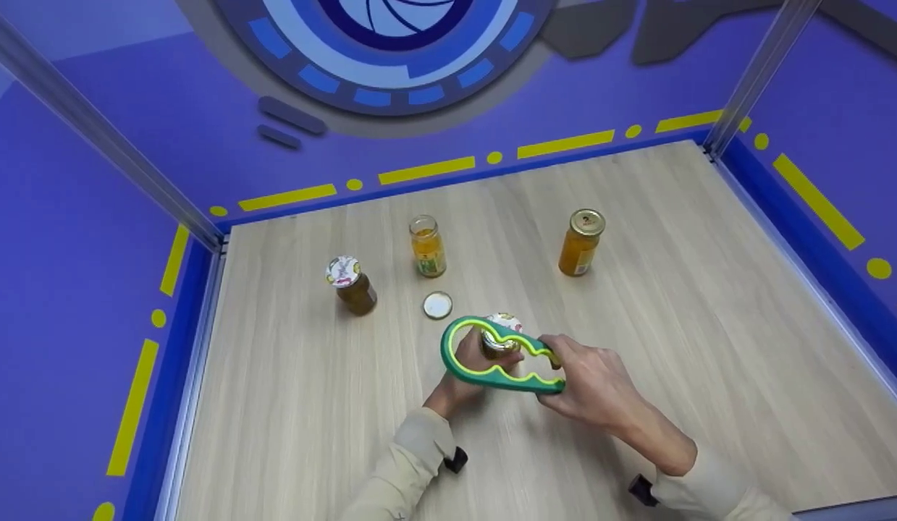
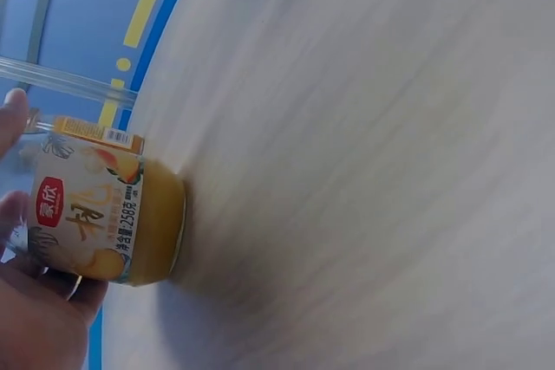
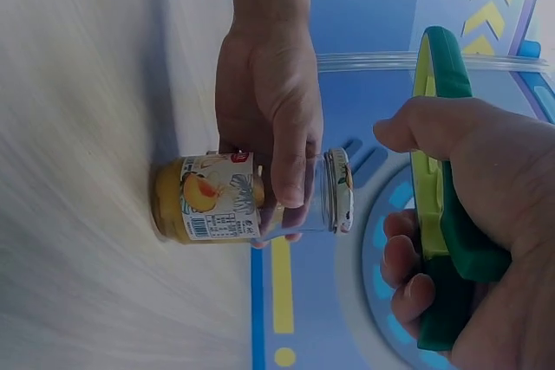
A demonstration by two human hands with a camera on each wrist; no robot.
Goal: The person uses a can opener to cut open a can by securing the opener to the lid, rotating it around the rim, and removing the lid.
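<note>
My left hand (image 3: 269,101) grips the neck of a clear glass jar of yellow fruit (image 2: 158,223), fingers and thumb wrapped round it. A patterned white lid (image 3: 342,190) caps this jar, and its base is close to the table. In my right hand (image 1: 596,380) is a green jar opener (image 1: 484,378) with a lime-green scalloped inner edge, held by its handle end. Seen from the head, the opener's loop overlaps the jar lid and left fingers. The right wrist view shows the opener apart from the lid.
Behind the hands on the wooden table (image 1: 289,405) stand an uncapped orange jar (image 1: 428,253) and a brown jar with a patterned lid (image 1: 358,293). A loose lid (image 1: 437,305) lies near them. A gold-lidded orange jar (image 1: 580,246) is at right. Blue-purple panels (image 1: 491,123) enclose the table.
</note>
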